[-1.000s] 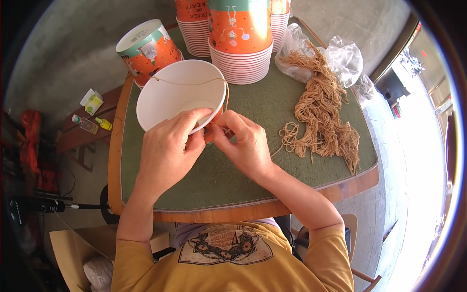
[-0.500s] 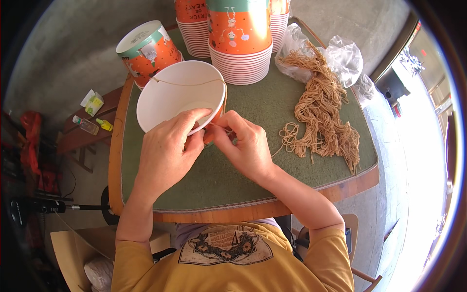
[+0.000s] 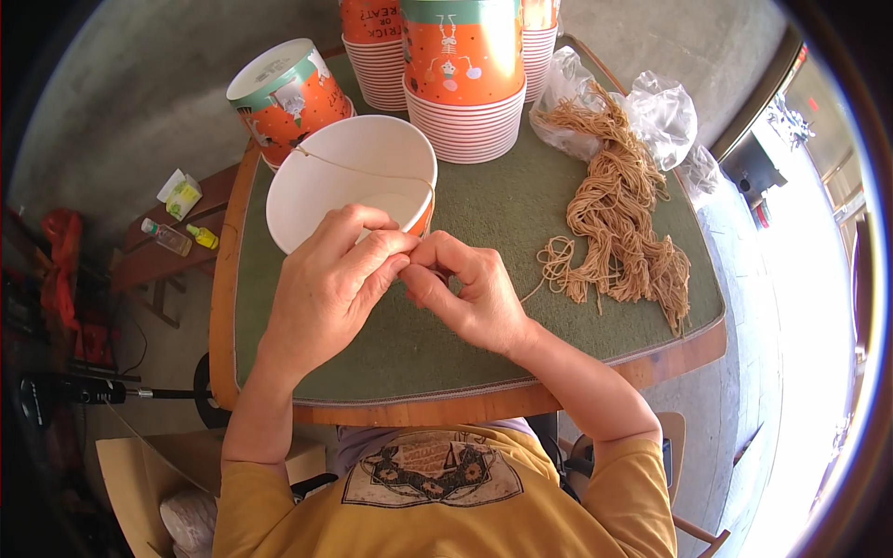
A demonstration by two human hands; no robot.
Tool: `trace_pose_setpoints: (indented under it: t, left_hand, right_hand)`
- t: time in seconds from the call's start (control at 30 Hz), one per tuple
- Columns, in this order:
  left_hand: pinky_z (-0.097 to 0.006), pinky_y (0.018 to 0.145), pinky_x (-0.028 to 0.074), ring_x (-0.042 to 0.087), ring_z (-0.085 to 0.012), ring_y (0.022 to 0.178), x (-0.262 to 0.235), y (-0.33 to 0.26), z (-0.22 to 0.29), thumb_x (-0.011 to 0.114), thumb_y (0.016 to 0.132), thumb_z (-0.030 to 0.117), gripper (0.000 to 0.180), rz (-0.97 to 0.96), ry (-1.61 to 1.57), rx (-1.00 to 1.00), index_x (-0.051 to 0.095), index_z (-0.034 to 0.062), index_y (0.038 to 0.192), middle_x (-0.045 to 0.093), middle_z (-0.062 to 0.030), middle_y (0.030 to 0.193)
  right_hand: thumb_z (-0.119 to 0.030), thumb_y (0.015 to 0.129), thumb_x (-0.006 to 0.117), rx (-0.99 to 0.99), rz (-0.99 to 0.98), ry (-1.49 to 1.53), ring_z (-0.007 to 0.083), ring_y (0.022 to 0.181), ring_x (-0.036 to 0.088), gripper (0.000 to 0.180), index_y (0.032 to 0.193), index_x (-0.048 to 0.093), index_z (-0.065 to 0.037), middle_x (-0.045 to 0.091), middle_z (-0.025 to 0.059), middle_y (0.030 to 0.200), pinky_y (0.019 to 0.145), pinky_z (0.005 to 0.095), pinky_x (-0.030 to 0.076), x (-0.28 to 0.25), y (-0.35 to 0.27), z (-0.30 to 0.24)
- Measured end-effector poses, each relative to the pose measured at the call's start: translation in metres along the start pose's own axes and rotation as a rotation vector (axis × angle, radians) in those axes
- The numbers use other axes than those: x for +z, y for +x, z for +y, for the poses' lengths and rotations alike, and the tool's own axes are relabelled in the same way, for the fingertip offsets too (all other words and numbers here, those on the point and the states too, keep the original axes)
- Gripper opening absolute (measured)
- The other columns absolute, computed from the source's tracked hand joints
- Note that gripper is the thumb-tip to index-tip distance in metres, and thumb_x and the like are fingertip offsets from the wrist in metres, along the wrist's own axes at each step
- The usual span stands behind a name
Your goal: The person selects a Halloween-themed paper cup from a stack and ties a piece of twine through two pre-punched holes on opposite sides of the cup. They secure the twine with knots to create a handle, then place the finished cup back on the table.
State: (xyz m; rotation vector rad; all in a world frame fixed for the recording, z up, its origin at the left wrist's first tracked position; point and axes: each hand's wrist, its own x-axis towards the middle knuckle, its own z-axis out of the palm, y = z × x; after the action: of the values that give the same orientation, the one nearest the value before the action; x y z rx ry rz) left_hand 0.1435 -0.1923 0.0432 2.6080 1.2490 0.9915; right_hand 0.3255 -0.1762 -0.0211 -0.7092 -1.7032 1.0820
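Observation:
A paper bucket, white inside and orange outside, leans on the table with its mouth tilted toward me. A thin tan cord runs from a hole at its far rim across the mouth and over the right rim. Just outside the near right rim, my left hand and my right hand meet fingertip to fingertip. Both are closed in a pinch where the cord comes down; the fingers hide the cord's end. The left hand's back fingers lie against the bucket's near rim.
Behind stand an upside-down bucket and tall stacks of nested buckets. A bundle of tan cords lies at the right beside clear plastic bags. The green-topped table has a wooden edge. A bench with bottles stands at left.
My left thumb and fingers have left the bucket's rim and come together with the right hand's fingertips, a little nearer to me. The bucket stays about where it was.

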Motion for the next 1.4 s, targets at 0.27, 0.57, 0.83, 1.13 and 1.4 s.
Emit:
trace_pose_setpoints:
  t: [0.27,0.57,0.83,1.13,1.4]
  left_hand:
    - [-0.039,0.071,0.053,0.065,-0.0275,0.091,0.0,0.002,-0.001,0.063,0.096,0.01,0.01,0.015,0.053,0.063,0.062,0.0003,0.094,0.061,-0.0101,0.107]
    - [-0.041,0.08,0.054,0.063,-0.032,0.107,-0.005,0.003,0.004,0.064,0.095,0.017,0.017,-0.044,0.043,0.095,0.062,0.0008,0.092,0.061,-0.0117,0.116]
    - [-0.043,0.086,0.054,0.06,-0.0335,0.118,-0.002,-0.001,0.001,0.068,0.089,0.008,0.014,-0.06,0.073,0.086,0.058,-0.0005,0.084,0.06,-0.0129,0.119]
    - [-0.043,0.087,0.054,0.06,-0.0332,0.118,-0.002,-0.001,0.0,0.067,0.087,0.002,0.013,-0.056,0.088,0.116,0.056,-0.0006,0.083,0.059,-0.0129,0.121]
    - [-0.041,0.084,0.056,0.061,-0.0327,0.118,-0.001,-0.002,-0.002,0.066,0.087,-0.001,0.01,-0.035,0.066,0.095,0.056,0.0005,0.086,0.059,-0.0122,0.121]
  right_hand:
    - [-0.011,0.093,0.064,-0.01,0.019,-0.067,0.0109,0.059,0.06,0.01,0.092,0.059,-0.002,0.063,0.0056,0.07,0.056,0.0295,0.05,-0.003,0.0,-0.006]
    - [-0.008,0.091,0.064,-0.1,-0.013,-0.121,0.0228,0.062,0.065,0.008,0.091,0.057,-0.004,0.064,0.0089,0.072,0.057,0.0339,0.051,-0.009,-0.001,-0.007]
    - [-0.01,0.092,0.062,-0.095,-0.053,-0.096,0.0223,0.059,0.063,0.007,0.091,0.058,-0.004,0.062,0.0091,0.069,0.057,0.0341,0.051,-0.008,-0.001,-0.007]
    - [-0.017,0.095,0.064,0.214,-0.131,0.072,0.0038,0.06,0.047,0.015,0.09,0.064,-0.003,0.056,-0.0016,0.066,0.054,0.0254,0.042,-0.013,0.004,-0.009]
    - [-0.018,0.096,0.065,0.267,-0.076,0.069,0.0013,0.06,0.047,0.013,0.093,0.067,-0.005,0.057,-0.0029,0.066,0.056,0.0232,0.043,-0.013,0.004,-0.011]
